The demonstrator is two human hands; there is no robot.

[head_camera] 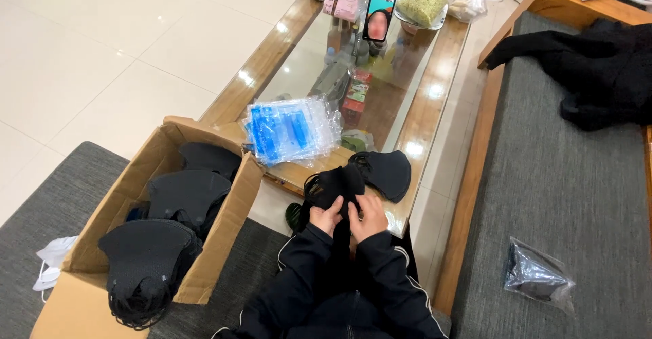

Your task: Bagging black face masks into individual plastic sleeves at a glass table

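Observation:
Both my hands grip a folded black face mask point(337, 183) at the near end of a glass-topped wooden coffee table point(435, 91). My left hand point(327, 215) pinches its lower left edge, my right hand point(371, 217) its lower right edge. A second black mask point(388, 172) lies on the table just right of it. A stack of clear plastic bags with blue print point(292, 130) rests on the table to the left. An open cardboard box point(125, 196) with stacks of black masks point(146, 257) stands at my left.
A phone point(379, 11) stands upright at the table's far end among jars, bottles and bagged food point(424, 3). Grey sofa cushion on the right holds a bagged mask point(536, 274) and black clothing point(598, 67). A white mask point(51, 264) lies left of the box.

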